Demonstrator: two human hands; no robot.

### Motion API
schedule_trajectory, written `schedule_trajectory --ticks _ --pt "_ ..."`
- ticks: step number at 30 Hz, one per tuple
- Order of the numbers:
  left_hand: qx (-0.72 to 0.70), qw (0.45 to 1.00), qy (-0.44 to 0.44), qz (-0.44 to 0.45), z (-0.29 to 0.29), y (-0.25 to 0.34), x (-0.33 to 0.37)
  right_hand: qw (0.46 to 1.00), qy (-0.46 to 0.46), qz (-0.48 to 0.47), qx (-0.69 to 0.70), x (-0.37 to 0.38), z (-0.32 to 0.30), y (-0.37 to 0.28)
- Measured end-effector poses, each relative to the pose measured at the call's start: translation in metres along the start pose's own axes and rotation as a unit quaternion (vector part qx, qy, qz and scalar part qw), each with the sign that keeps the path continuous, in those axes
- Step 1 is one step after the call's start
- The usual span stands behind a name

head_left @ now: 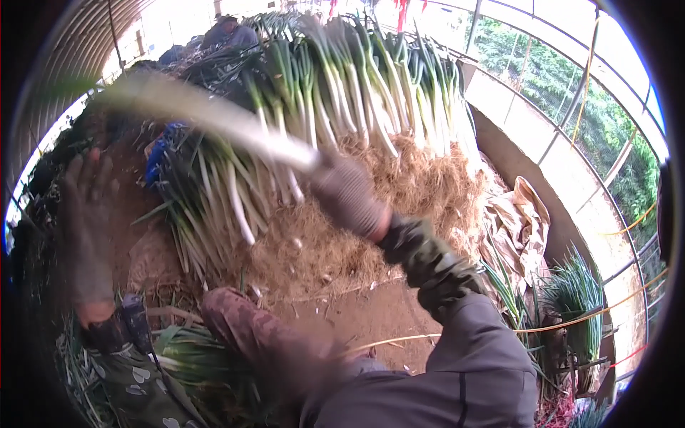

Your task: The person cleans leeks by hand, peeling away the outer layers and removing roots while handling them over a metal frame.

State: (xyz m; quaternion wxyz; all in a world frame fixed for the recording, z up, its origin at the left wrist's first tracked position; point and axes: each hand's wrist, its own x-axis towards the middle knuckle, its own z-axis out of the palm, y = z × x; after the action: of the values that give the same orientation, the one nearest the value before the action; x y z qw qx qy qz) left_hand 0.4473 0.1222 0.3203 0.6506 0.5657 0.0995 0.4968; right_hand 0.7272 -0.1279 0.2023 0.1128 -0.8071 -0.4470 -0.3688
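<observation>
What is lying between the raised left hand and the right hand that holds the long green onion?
In the head view, between the left hand and the right hand gripping the green onion lies a slanting heap of green onions, white stalks and roots toward the person.

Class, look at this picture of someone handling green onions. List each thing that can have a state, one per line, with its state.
Right hand: gloved, shut on a green onion stalk.
Green onion stalk: raised, blurred.
Left hand: gloved, open, fingers spread, holding nothing.
Stacked green onions: piled, white stems and roots facing the person.
Paper sack: crumpled, lying beside the pile.
</observation>
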Motion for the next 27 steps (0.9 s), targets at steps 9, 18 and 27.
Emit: schedule_trajectory --ticks 9,18,27 --pt "0.28 0.945 -0.011 -0.17 -0.124 -0.12 -0.025 0.929 -0.024 0.325 -0.176 -0.016 0.097 0.349" --pt "0.381 0.804 0.185 -0.418 -0.298 -0.06 -0.231 0.886 -0.14 0.438 -0.065 -0.107 0.157 0.362" --pt "0.344 0.814 0.233 -0.407 -0.365 -0.03 -0.325 0.904 0.202 0.369 -0.079 -0.104 0.1 0.301"
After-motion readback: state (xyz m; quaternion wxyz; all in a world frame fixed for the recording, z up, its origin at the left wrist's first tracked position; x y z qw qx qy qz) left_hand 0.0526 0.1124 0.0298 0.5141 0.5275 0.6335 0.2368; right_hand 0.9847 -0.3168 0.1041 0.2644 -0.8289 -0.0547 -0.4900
